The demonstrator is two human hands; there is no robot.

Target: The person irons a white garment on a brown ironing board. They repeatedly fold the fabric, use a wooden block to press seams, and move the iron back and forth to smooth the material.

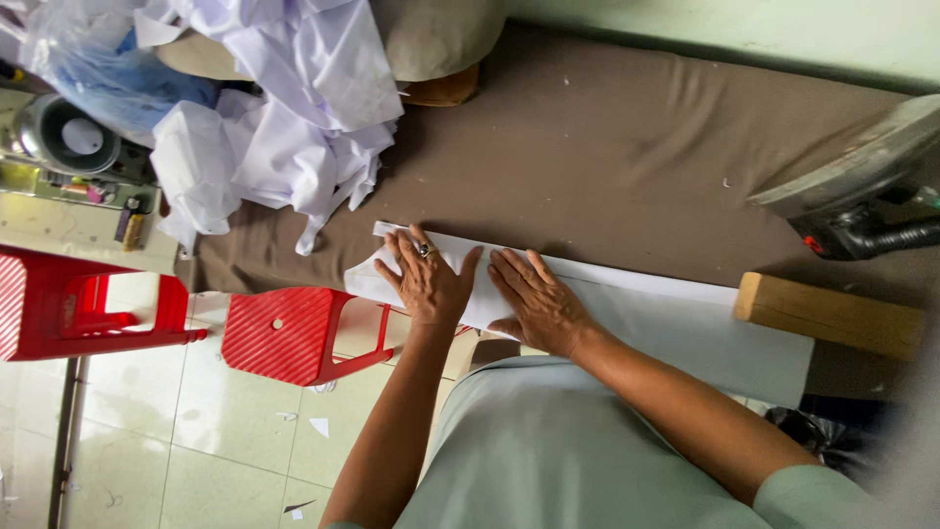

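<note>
Hands [485, 289] flat on white cloth [636, 304] | brown padded table [607, 147] | tiled floor [196, 421]

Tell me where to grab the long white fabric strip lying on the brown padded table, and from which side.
Probably the near long edge of the white fabric strip, right of the right hand. It overhangs the brown padded table edge toward the person, so fingers can pinch it from that side. The left hand and right hand press the folded left end flat.

Clear plastic bag [93, 59], top left.
</note>
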